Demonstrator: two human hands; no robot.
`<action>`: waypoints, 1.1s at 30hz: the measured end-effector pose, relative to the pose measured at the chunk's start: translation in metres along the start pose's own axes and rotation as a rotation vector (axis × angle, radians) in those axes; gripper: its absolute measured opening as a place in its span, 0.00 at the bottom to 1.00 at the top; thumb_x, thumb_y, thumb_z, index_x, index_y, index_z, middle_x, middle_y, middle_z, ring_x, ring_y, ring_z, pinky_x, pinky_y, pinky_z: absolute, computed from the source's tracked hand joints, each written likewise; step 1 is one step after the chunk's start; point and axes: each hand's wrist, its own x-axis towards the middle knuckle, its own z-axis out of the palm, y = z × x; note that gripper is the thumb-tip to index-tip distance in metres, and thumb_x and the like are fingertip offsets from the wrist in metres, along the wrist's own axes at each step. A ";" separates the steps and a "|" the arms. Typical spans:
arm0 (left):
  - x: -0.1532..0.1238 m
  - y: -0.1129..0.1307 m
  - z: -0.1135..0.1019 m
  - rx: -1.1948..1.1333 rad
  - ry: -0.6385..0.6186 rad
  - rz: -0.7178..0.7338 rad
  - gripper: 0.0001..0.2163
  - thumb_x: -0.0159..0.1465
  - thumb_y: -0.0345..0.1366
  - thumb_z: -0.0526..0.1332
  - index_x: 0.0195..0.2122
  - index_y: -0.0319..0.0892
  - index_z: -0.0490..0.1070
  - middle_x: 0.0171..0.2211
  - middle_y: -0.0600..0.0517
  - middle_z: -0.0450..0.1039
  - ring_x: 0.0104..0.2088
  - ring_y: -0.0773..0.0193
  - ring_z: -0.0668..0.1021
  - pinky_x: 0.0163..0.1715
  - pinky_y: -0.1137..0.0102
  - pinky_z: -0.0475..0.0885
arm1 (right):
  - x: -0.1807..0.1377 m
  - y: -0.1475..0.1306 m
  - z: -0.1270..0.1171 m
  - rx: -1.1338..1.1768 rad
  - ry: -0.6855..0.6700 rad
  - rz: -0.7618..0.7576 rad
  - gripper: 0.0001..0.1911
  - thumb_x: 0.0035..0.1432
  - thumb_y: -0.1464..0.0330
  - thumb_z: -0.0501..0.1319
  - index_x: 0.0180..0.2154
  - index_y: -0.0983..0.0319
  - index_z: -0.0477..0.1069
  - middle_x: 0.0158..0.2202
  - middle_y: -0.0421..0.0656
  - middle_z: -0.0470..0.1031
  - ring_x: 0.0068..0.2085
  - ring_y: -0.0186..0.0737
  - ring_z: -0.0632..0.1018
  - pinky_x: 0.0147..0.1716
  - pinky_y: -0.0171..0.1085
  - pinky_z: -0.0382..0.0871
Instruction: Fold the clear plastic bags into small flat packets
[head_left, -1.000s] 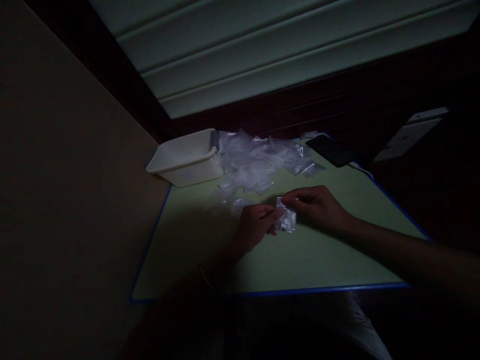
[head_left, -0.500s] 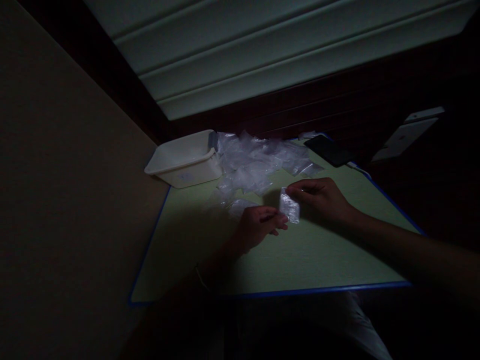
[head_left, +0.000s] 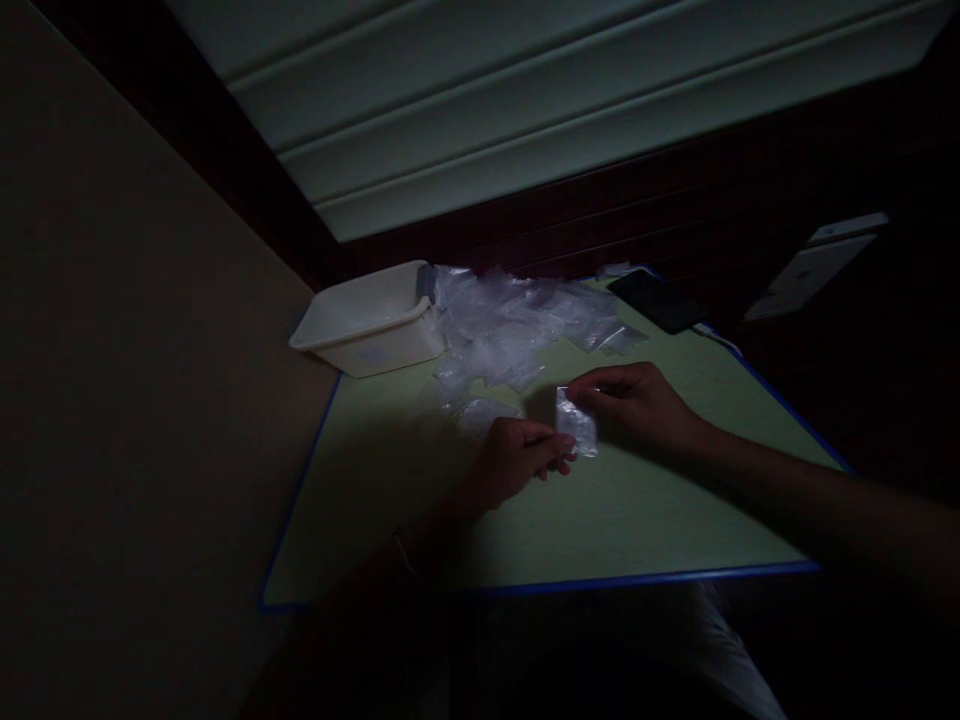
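Observation:
A small clear plastic bag (head_left: 577, 425) hangs between my two hands above the pale green table (head_left: 637, 520). My right hand (head_left: 634, 400) pinches its top edge between thumb and fingers. Lower down, my left hand (head_left: 525, 455) grips the bag's left bottom corner with thumb and forefinger. Whether anything is inside the bag, I cannot tell in the dim light. Just beyond my left hand lies another flat clear bag (head_left: 484, 412).
A heap of clear plastic bags (head_left: 517, 320) spreads along the table's back. Left of it stands a white plastic bin (head_left: 375, 345). A dark phone-like slab (head_left: 660, 302) lies at the back right, with a white cable (head_left: 720, 340). A wall (head_left: 150, 350) borders the left side.
Both hands have come slightly down and nearer with the bag. The bag looks flatter and a little wider now. The heap and bin have stayed put.

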 end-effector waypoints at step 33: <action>0.004 0.008 -0.004 -0.036 0.466 0.179 0.07 0.57 0.38 0.64 0.32 0.40 0.72 0.20 0.56 0.72 0.18 0.72 0.70 0.19 0.76 0.64 | -0.006 0.006 0.011 0.371 -0.200 0.160 0.14 0.55 0.64 0.64 0.41 0.64 0.76 0.29 0.42 0.76 0.27 0.33 0.73 0.26 0.35 0.66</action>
